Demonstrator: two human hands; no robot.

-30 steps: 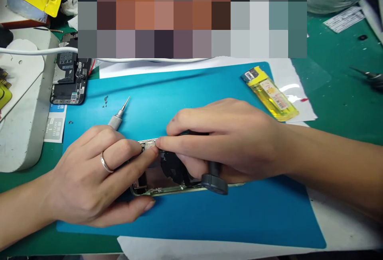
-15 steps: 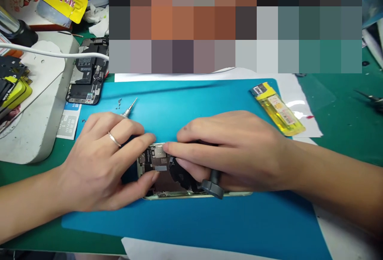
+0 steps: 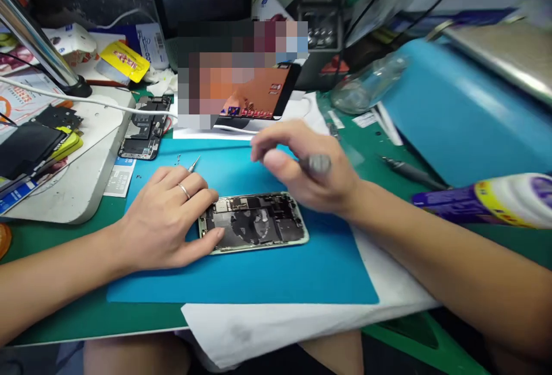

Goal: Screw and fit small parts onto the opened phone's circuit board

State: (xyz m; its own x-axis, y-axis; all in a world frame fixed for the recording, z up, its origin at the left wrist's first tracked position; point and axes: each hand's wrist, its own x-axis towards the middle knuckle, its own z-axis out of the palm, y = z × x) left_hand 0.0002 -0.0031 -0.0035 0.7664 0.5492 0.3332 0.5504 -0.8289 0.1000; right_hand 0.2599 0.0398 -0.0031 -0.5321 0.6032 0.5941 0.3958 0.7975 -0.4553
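An opened smartphone (image 3: 259, 225) lies on a blue mat (image 3: 241, 280), its circuit board and dark inner parts exposed. My left hand (image 3: 172, 214), a ring on one finger, grips the phone's left end, thumb on the near side and fingertips at the far edge. Above the phone's far right corner hovers my right hand (image 3: 308, 168), apart from it. Its fingers are curled around a dark screwdriver (image 3: 318, 164), of which only the rounded handle end shows. Beyond my left hand, the metal tip of another screwdriver (image 3: 195, 163) pokes out, close to several tiny screws (image 3: 178, 159).
At back left, another opened phone (image 3: 145, 127) leans by a white box (image 3: 97, 191). A lit phone screen (image 3: 259, 90), partly pixelated, stands behind the mat. At right are a dark pen-like tool (image 3: 414, 173), a purple-and-white bottle (image 3: 487, 199) and a clear jar (image 3: 366, 87).
My right hand has lifted off the phone with the screwdriver and moved back. My left hand still holds the phone's left end. The view has tilted up, showing more of the desk.
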